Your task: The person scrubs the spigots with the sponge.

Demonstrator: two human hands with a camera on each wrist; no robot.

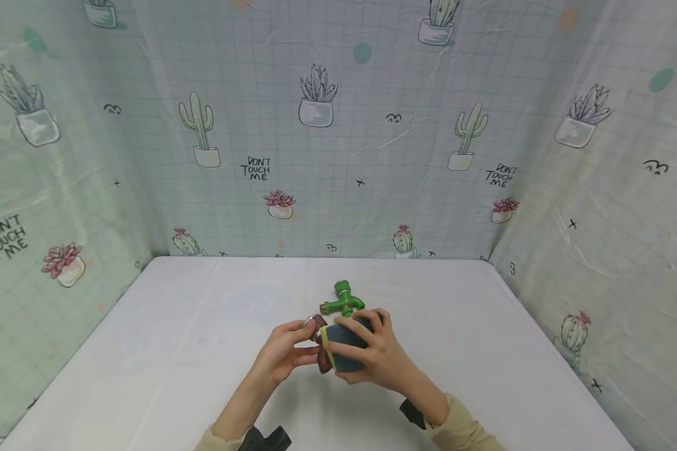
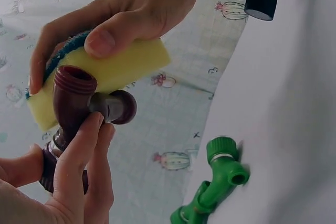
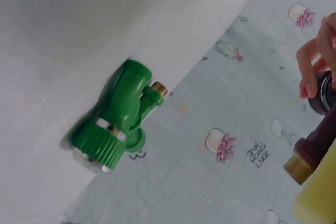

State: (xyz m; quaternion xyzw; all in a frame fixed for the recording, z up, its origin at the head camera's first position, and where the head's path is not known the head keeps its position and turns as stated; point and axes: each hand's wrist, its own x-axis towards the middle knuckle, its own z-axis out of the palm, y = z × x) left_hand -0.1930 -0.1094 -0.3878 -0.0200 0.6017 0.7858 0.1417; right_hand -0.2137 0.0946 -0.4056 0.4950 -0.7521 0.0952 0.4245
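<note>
A maroon plastic tap (image 2: 71,106) is gripped by my left hand (image 1: 282,356), with fingers and thumb around its collar end. My right hand (image 1: 379,356) holds a sponge (image 2: 134,69), yellow on one face and dark blue on the other. In the left wrist view the yellow face lies right against the maroon tap's side. Just beyond both hands, a green tap (image 1: 344,302) lies on the table; the right wrist view shows its ribbed collar and brass-coloured end. In the head view the sponge and fingers hide part of the maroon tap.
The white table (image 1: 192,326) spreads around the hands. Behind it and at both sides hang cloth walls (image 1: 367,150) printed with cacti. A black wrist camera (image 1: 267,438) shows below the left hand.
</note>
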